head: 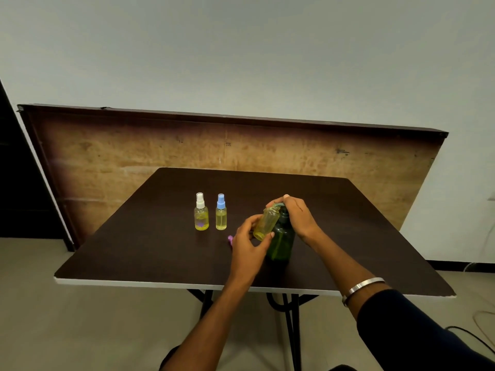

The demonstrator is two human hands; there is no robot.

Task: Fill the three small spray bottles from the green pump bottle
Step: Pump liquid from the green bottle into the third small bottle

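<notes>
Green pump bottle (281, 243) stands upright on the dark table (134, 250), right of centre and near the front edge. Right hand (297, 216) sits on top of it, fingers curled down over the pump head (280, 205), only a pale sliver of which shows under the fingertips. Left hand (247, 243) holds the uncapped small spray bottle (266, 223) tilted, its open mouth up against the pump spout, its base lower and to the left; thumb on one side, fingers wrapped round the other, clamped on the clear body. Yellowish liquid shows in that bottle, prob. about half full, though glare makes the level hard to read. Just left of the left hand, partly hidden behind it, a pink cap (230, 239) lies on the table. Further left, well apart from the hands, two more small spray bottles stand upright side by side w/ caps on: white-capped bottle (201, 216) and blue-capped bottle (221, 212), both holding yellow liquid. Metal bangle (361, 286) on the right forearm, above a dark sleeve (417, 333). Behind the table a worn brown board (187, 145) leans against the pale wall (241, 49).
</notes>
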